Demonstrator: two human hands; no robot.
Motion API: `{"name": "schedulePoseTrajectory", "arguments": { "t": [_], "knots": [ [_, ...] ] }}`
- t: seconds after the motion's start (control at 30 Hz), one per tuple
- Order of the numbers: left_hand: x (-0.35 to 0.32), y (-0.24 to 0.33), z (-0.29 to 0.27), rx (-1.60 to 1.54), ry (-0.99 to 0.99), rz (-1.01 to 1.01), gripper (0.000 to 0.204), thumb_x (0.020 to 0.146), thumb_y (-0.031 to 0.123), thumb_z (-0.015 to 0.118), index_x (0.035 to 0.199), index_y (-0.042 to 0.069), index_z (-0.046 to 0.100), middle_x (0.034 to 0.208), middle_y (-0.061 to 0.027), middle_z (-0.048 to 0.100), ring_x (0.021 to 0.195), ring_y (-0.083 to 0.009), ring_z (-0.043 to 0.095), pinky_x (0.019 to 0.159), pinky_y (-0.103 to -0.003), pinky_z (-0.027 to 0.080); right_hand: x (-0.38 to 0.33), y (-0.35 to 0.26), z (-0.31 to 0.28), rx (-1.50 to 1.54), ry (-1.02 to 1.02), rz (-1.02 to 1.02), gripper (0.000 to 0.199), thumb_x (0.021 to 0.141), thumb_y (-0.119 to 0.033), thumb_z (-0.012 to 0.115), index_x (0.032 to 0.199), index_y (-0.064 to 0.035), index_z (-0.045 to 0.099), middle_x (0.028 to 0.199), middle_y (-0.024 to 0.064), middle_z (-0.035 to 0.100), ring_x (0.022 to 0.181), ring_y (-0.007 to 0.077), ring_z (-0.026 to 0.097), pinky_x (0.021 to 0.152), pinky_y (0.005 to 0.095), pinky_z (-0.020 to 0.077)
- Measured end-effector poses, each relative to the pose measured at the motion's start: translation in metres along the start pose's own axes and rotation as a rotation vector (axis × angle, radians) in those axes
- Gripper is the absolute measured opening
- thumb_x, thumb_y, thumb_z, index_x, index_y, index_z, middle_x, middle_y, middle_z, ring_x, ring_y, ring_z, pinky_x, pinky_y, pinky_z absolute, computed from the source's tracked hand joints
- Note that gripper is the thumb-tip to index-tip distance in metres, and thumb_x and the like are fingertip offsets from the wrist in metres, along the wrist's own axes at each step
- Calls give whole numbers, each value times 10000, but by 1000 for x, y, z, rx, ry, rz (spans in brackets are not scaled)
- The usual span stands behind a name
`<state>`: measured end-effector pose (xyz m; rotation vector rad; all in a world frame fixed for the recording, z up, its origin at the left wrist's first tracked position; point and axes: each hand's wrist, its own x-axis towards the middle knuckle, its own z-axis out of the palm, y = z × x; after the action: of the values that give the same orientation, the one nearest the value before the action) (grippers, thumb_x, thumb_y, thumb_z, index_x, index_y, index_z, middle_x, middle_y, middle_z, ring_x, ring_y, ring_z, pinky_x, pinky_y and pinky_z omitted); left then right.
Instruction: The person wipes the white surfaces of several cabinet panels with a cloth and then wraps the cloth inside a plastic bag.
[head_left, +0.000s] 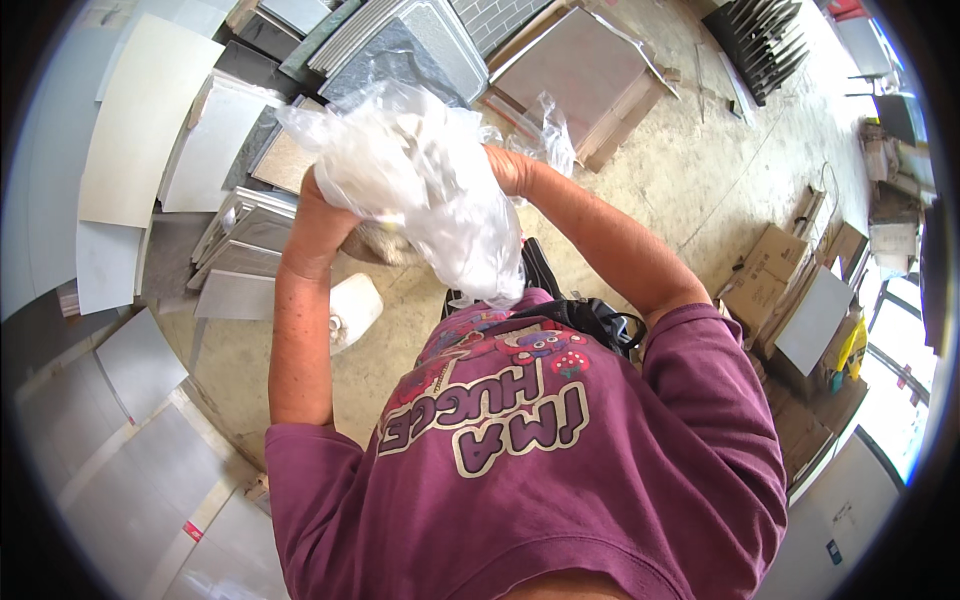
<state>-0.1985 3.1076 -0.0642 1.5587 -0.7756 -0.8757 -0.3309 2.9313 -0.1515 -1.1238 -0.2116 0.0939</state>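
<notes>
Above the concrete floor point(690, 170), both hands are gripping a crinkled, translucent plastic bag point(420, 190) at chest height. Left hand point(325, 205) and right hand point(500, 165) are each clenching the thin film, fingers mostly hidden. Flat grey tiles point(240, 230) are lying stacked below.

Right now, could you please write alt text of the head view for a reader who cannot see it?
Both hands, left hand and right hand, hold up a crumpled clear plastic bag in front of a purple shirt. Grey tiles lean in stacks around a concrete floor, with cardboard boxes at right.
</notes>
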Motion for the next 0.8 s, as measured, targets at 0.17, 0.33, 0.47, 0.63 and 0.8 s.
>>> {"name": "schedulePoseTrajectory", "arguments": {
  "t": [0.17,0.33,0.47,0.63,0.8],
  "knots": [
    [5,5,-13,-288,159,-136,422,682,-8,717,1079,5,574,974,-84,651,851,-148,635,748,-267,529,-7,-16,14,412,177,231,770,874,-605,411,1406,-64,277,1384,81,389,1227,178,403,1045,344,316],
    [13,7,-13,-299,238,-102,307,733,-13,676,1027,-24,588,899,-106,660,748,-186,667,650,-278,561,-19,-8,11,395,40,294,774,815,-503,601,1373,-39,331,1335,109,440,1197,193,437,1020,358,342],
    [18,0,-18,-276,207,-130,339,709,-7,711,1027,-20,594,898,-97,662,760,-168,659,656,-267,558,-16,-19,18,69,132,468,675,692,-356,787,1197,7,524,1092,88,610,994,172,573,884,320,450],
    [20,-2,-21,-202,241,-176,360,695,-14,733,1030,-8,601,923,-83,659,778,-137,642,671,-253,551,-17,-25,14,-462,226,594,415,747,-237,735,1071,-13,602,959,43,650,860,127,594,764,293,473],
    [21,-6,-20,-79,294,-100,352,721,-10,718,1051,0,596,971,-86,650,815,-136,635,690,-252,546,-24,-16,13,-660,374,388,360,777,-237,644,1052,-8,604,913,81,640,844,138,591,757,289,468]
  ]
}}
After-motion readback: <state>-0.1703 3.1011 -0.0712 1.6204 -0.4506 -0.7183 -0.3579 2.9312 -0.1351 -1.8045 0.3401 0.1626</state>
